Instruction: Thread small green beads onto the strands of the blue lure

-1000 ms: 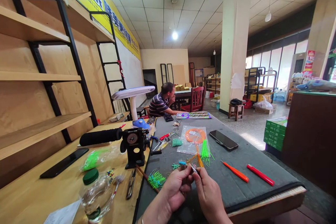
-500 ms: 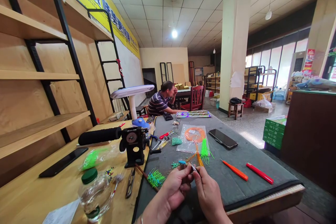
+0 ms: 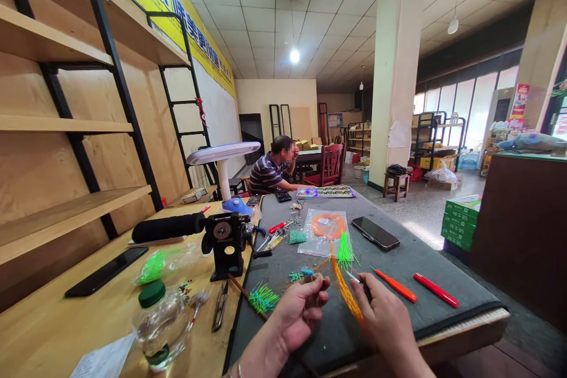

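Green-and-blue thin-strand bundle point(image 3: 264, 299) at nine o'clock from left hand point(image 3: 301, 314), pinched narrow, contents unclear, long orange strand bundle point(image 3: 344, 289) between hands on grey-padded bench point(image 3: 283, 264), right hand point(image 3: 384, 312) gripping slim silver-tipped tool point(image 3: 353, 276), red pen-shaped stick point(image 3: 436, 290) at its two o'clock

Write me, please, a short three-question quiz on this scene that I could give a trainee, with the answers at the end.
1. True or false: the right hand holds a slim tool.
2. What colour is the cap of the bottle? A) red B) green C) blue
3. What colour are the long strands on the mat, seen between the left hand and the right?

Key: 1. True. 2. B. 3. Orange.
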Demonstrator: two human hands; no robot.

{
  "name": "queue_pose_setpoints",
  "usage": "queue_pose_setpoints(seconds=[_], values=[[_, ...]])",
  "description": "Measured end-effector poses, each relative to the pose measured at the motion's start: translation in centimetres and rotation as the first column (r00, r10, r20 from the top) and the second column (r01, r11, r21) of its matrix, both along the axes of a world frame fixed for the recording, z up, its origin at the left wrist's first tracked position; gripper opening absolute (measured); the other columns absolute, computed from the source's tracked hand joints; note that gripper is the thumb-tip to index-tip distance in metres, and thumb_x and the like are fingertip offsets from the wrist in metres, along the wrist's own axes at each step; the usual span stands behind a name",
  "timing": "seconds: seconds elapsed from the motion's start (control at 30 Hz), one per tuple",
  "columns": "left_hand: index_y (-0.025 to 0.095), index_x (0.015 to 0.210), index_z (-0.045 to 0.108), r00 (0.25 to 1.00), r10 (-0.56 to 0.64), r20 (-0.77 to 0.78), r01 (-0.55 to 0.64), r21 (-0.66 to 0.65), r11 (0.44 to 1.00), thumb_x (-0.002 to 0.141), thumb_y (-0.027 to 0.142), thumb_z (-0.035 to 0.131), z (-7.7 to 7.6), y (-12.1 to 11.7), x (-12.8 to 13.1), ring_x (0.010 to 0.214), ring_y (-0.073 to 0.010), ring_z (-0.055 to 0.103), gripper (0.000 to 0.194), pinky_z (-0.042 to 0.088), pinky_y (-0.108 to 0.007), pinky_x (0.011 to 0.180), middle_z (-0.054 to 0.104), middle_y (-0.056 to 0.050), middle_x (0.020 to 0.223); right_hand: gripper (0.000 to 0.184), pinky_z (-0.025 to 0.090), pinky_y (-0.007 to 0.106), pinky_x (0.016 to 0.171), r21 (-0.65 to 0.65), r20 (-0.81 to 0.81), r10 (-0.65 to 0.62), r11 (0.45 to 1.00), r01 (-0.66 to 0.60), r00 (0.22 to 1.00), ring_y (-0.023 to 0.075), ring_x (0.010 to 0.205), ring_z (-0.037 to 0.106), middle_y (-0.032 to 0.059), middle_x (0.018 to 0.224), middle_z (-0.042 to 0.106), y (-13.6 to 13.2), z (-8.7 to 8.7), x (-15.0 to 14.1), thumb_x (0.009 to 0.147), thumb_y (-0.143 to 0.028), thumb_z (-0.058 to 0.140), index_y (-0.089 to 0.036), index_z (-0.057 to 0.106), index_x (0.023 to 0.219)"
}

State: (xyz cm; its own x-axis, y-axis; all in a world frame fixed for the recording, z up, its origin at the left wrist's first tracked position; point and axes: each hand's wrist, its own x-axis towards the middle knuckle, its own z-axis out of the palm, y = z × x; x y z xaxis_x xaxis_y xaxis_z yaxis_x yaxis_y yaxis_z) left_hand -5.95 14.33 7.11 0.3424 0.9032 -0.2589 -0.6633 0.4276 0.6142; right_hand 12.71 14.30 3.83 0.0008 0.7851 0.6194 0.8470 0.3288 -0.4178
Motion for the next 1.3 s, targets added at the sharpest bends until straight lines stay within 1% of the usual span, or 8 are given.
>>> queue_pose_setpoints(seconds=[0.17, 0.33, 0.47, 0.6, 0.73, 0.9, 1.13, 1.3], values=[[0.009, 0.079, 0.063, 1.0, -0.03, -0.003, 0.03, 0.051, 0.998, 0.076, 0.006, 0.066, 0.0, -0.3, 0.0, 0.052, -0.0033, 0.053, 0.006, 0.018, -0.009, 0.032, 0.062, -0.004, 0.078, 0.03, 0.044, 0.029, 0.056, -0.025, 0.282, -0.161, 0.984, 0.175, 0.946, 0.0231, 0.074, 0.067, 0.0056, 0.083, 0.069, 1.0, -1.6, 3.7, 0.092, -0.042, 0.042, -0.022, 0.062, 0.081], [0.009, 0.078, 0.064, 0.995, -0.103, -0.005, 0.103, 0.05, 0.993, 0.073, 0.005, 0.068, 0.4, -0.6, -0.1, 0.052, -0.0033, 0.051, 0.008, 0.019, -0.01, 0.034, 0.06, -0.004, 0.075, 0.023, 0.048, 0.034, 0.066, 0.037, 0.371, -0.186, 0.982, 0.186, 0.91, 0.0254, 0.08, 0.065, 0.0075, 0.087, 0.069, 0.9, -2.2, 4.5, 0.089, -0.038, 0.05, -0.02, 0.065, 0.085], [0.008, 0.079, 0.065, 0.993, -0.107, -0.058, 0.111, 0.07, 0.991, 0.069, 0.007, 0.072, 0.4, -0.6, -0.3, 0.053, -0.0038, 0.052, 0.013, 0.02, -0.01, 0.035, 0.059, -0.004, 0.075, 0.022, 0.047, 0.038, 0.076, 0.187, 0.336, -0.14, 0.979, 0.08, 0.931, 0.0272, 0.089, 0.061, 0.0097, 0.093, 0.069, 0.2, -1.7, 4.4, 0.087, -0.035, 0.053, -0.018, 0.066, 0.093], [0.011, 0.081, 0.064, 0.989, -0.063, -0.13, 0.08, 0.133, 0.988, 0.065, 0.011, 0.076, 0.1, -0.6, -0.3, 0.054, -0.0043, 0.052, 0.02, 0.017, -0.011, 0.036, 0.058, -0.002, 0.074, 0.021, 0.046, 0.04, 0.084, 0.283, 0.293, 0.048, 0.95, -0.135, 0.955, 0.0256, 0.096, 0.059, 0.0087, 0.097, 0.069, -1.7, -0.3, 4.0, 0.089, -0.031, 0.051, -0.019, 0.065, 0.099], [0.012, 0.078, 0.062, 0.983, -0.051, -0.179, 0.085, 0.189, 0.978, 0.059, 0.015, 0.081, 0.4, -0.9, -0.3, 0.052, -0.0028, 0.048, 0.027, 0.014, -0.011, 0.037, 0.056, 0.0, 0.073, 0.017, 0.048, 0.035, 0.079, 0.224, 0.274, 0.262, 0.919, -0.326, 0.925, 0.0211, 0.087, 0.06, 0.0062, 0.093, 0.069, -3.9, 0.9, 3.3, 0.09, -0.026, 0.05, -0.023, 0.065, 0.097], [0.013, 0.079, 0.06, 0.965, -0.069, -0.252, 0.135, 0.254, 0.958, 0.061, 0.022, 0.081, 1.3, -2.5, -0.4, 0.052, -0.0019, 0.043, 0.029, 0.013, -0.012, 0.039, 0.053, 0.001, 0.074, 0.018, 0.05, 0.032, 0.074, 0.113, 0.323, 0.403, 0.882, -0.458, 0.856, 0.0188, 0.082, 0.058, 0.006, 0.094, 0.068, -5.3, 0.8, 3.0, 0.09, -0.02, 0.05, -0.023, 0.065, 0.099], [0.015, 0.086, 0.059, 0.923, -0.016, -0.383, 0.141, 0.3, 0.943, 0.068, 0.023, 0.077, 1.4, -7.1, -1.6, 0.051, -0.0035, 0.039, 0.027, 0.015, -0.016, 0.042, 0.048, 0.003, 0.064, 0.023, 0.049, 0.034, 0.079, 0.031, 0.426, 0.498, 0.826, -0.562, 0.755, 0.0203, 0.093, 0.057, 0.0071, 0.103, 0.067, -6.1, 0.4, 2.8, 0.09, -0.02, 0.048, -0.025, 0.065, 0.105], [0.014, 0.079, 0.059, 0.946, -0.025, -0.324, 0.093, 0.196, 0.976, 0.064, 0.023, 0.08, 0.3, -8.8, -2.5, 0.048, -0.002, 0.035, 0.027, 0.015, -0.016, 0.042, 0.048, 0.003, 0.064, 0.02, 0.05, 0.035, 0.08, 0.15, 0.28, 0.369, 0.895, -0.42, 0.887, 0.0195, 0.086, 0.058, 0.0069, 0.096, 0.068, -5.8, -0.3, 4.5, 0.09, -0.019, 0.049, -0.023, 0.066, 0.101]])
